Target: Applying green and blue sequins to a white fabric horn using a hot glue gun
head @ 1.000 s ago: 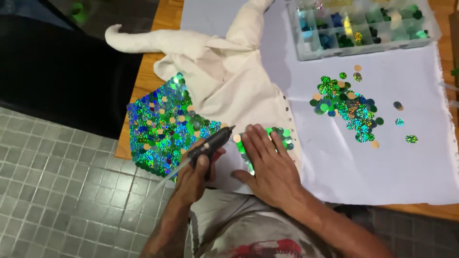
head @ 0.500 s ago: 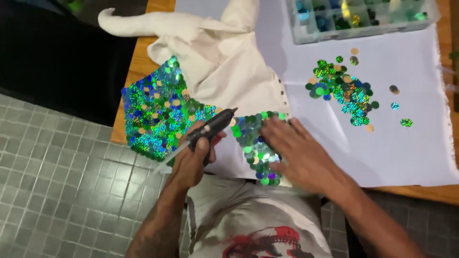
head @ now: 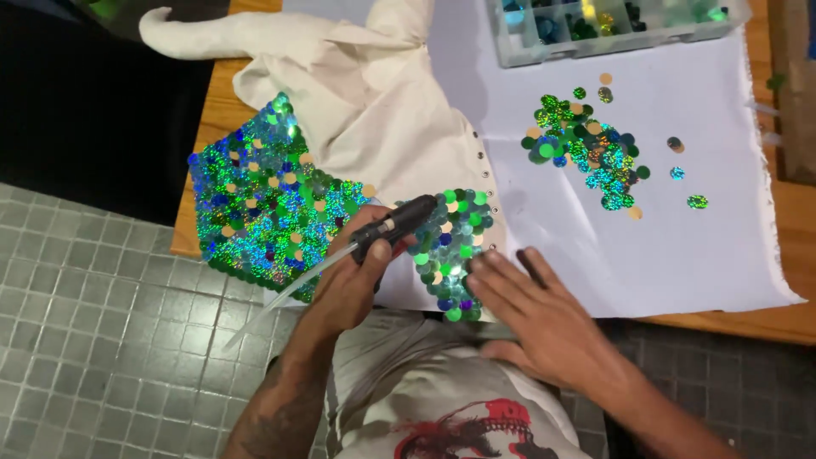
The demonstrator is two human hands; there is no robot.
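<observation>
Holding the black glue gun (head: pixel 393 228) in a clenched left hand (head: pixel 353 285), nozzle over the small sequin patch (head: pixel 450 255) on the cream fabric (head: pixel 374 110). Right hand (head: pixel 544 319) has slid off that patch since a moment ago and now lies flat, fingers (head: pixel 497 276) spread and released, just beside it at the desk (head: pixel 790 212) edge. Looks like that bit's pressed down. Loose sequins (head: pixel 586 149) sit well apart on the white cloth (head: pixel 680 255).

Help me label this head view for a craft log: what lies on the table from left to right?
Big sequin panel → left hand with glue gun → small sequin patch → right hand → loose sequin pile → stray sequins.
</observation>
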